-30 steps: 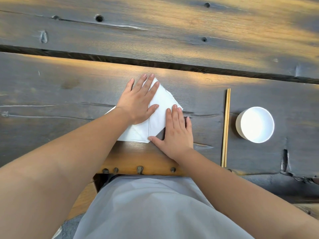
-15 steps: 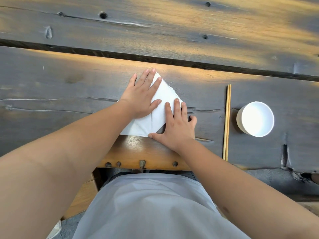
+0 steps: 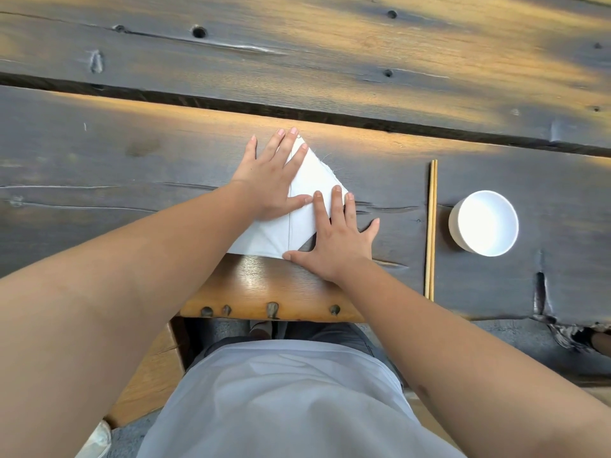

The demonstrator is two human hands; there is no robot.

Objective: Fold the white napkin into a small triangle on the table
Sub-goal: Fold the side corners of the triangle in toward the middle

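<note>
Light: warm patches across the table point(image 3: 429, 61) from 12 o'clock
Glare: white bowl point(image 3: 483, 223) washed out
Distortion: wide-angle bowing at edges
Focus: sharp at centre

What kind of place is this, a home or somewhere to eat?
Probably a rustic dining spot or teahouse, though a home is possible: a rough plank table, a pair of chopsticks, a white cup, and a cloth napkin being folded.

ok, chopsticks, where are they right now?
Head view: the chopsticks lie right of the napkin, between the right hand and the white bowl.
</note>
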